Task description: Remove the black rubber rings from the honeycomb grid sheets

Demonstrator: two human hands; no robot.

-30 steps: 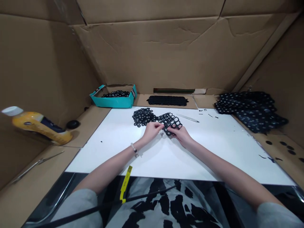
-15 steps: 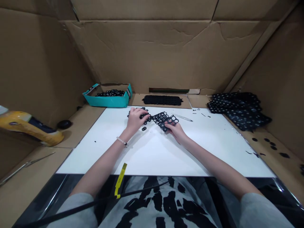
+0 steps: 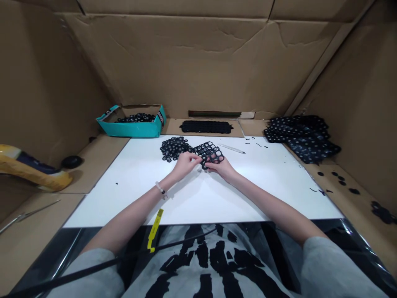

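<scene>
My right hand (image 3: 222,169) is closed on a black sheet with round holes (image 3: 217,156), holding it tilted just above the white board (image 3: 198,203). My left hand (image 3: 187,163) is in a pinch at the sheet's left edge; whatever is between its fingertips is too small to make out. Behind my left hand lies a pile of small black rings (image 3: 173,148). More black holed pieces (image 3: 203,147) lie between the pile and the held sheet, partly overlapping it in view. A white pen (image 3: 232,148) rests behind my right hand.
A teal box (image 3: 130,130) of black rings stands back left. A black strip (image 3: 206,126) lies behind the board, with dotted black sheets (image 3: 302,136) at right. On the left are a yellow bottle (image 3: 37,171), a round black object (image 3: 72,162) and a thin metal tool (image 3: 27,214).
My left hand has left the ring pile and moved right to the sheet's edge. My right hand has drawn the sheet slightly left and turned it. The view has shifted a little.
</scene>
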